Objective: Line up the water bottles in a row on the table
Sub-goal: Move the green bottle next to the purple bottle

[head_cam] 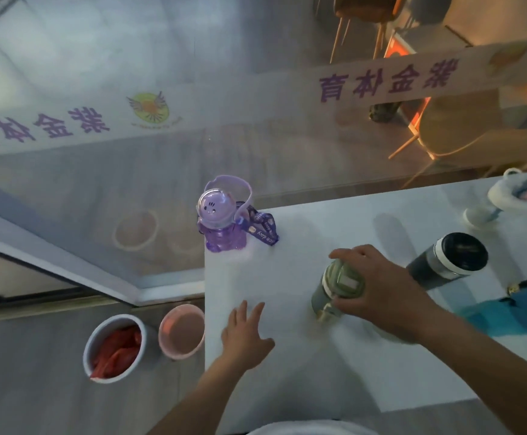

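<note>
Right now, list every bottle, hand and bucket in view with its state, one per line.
Purple translucent astronaut-shaped bottle: upright at the table's far left corner, lid closed, strap hanging.
Green lidded bottle: upright, held from above.
Dark bottle with black lid: upright, untouched.
White bottle: far right, blurred, untouched.
Right hand: grip closed on the green bottle.
Left hand: open, flat on the white table.
White bucket: holds red material.
Pink bucket: contents unclear.

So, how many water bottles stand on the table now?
4. The purple bottle stands at the far left corner, the green bottle under the right hand, the dark bottle beside it, the white bottle far right.
</note>
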{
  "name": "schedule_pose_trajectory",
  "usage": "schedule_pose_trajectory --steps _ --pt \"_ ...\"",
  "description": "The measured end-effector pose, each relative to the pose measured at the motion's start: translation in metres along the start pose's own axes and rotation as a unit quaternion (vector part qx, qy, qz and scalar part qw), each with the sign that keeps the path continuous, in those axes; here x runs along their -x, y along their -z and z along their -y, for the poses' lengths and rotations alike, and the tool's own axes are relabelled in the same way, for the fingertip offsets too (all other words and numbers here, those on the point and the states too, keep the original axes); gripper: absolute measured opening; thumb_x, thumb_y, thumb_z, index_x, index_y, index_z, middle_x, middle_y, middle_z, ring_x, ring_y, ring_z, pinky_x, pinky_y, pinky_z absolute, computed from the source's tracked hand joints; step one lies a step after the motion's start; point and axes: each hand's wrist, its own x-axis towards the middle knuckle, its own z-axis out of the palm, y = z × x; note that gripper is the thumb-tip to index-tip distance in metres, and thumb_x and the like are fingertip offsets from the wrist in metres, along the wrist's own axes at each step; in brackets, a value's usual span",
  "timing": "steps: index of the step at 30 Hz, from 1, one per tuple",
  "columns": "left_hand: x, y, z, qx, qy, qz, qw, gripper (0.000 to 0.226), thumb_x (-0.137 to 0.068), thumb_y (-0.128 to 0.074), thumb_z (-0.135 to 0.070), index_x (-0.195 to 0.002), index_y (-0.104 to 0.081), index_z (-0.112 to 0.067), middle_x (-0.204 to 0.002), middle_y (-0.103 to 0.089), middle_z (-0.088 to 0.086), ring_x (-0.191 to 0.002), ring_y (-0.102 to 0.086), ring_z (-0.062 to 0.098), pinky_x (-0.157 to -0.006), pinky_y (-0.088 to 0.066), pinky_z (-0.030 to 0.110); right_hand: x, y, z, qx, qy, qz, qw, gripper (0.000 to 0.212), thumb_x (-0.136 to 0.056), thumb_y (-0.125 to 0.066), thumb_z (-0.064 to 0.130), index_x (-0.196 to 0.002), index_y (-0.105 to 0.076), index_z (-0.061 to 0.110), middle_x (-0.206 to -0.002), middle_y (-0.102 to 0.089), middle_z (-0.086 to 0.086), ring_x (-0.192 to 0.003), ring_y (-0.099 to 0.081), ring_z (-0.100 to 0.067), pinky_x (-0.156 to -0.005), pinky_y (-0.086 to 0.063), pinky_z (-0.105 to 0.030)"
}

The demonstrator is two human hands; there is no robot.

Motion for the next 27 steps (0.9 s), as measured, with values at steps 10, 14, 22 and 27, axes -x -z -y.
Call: schedule_pose_trajectory --steps 10,14,22,27 --pt "0.023 -0.026 0.016 -0.019 0.072 -0.026 0.997 0.085 -0.087 -0.057 -0.043 -0.15 0.0 -0.05 -0.162 0.018 -0.005 -0.149 0.014 0.027 -0.113 -0.018 0.063 -0.075 0.014 0.008 0.017 0.065 0.001 0.998 0.064 -0.065 -0.079 0.037 -0.123 -0.051 0.04 -0.119 -0.052 0.007 -0.097 -0.055 -0.02 -0.082 -0.047 -0.033" --pt "0.032 -0.029 0.022 -0.019 0.071 -0.021 0.997 0.086 -0.088 -0.058 -0.038 -0.15 0.001 -0.049 -0.162 0.018 -0.006 -0.149 0.014 0.026 -0.115 -0.015 0.061 -0.12 0.021 0.024 0.035 0.09 -0.018 0.995 0.066 -0.062 -0.079 0.035 -0.124 -0.056 0.034 -0.123 -0.058 0.001 -0.102 -0.057 -0.023 -0.082 -0.045 -0.032" --pt "0.034 -0.027 0.029 0.013 0.069 -0.007 0.997 0.085 -0.087 -0.058 -0.033 -0.15 -0.004 -0.051 -0.162 0.015 -0.009 -0.15 0.013 0.023 -0.116 -0.011 0.059 -0.194 0.024 0.057 0.001 0.066 -0.053 0.996 0.066 -0.053 -0.077 0.033 -0.116 -0.059 0.031 -0.114 -0.057 -0.007 -0.092 -0.062 -0.029 -0.08 -0.054 -0.041" --pt "0.032 -0.024 0.033 0.016 0.064 0.002 0.998 0.083 -0.087 -0.058 -0.033 -0.15 -0.007 -0.048 -0.163 0.013 -0.008 -0.15 0.012 0.024 -0.116 -0.011 0.062 -0.213 0.019 0.066 0.004 0.07 -0.051 0.996 0.061 -0.054 -0.077 0.034 -0.113 -0.06 0.031 -0.114 -0.057 -0.006 -0.09 -0.06 -0.025 -0.075 -0.045 -0.029"
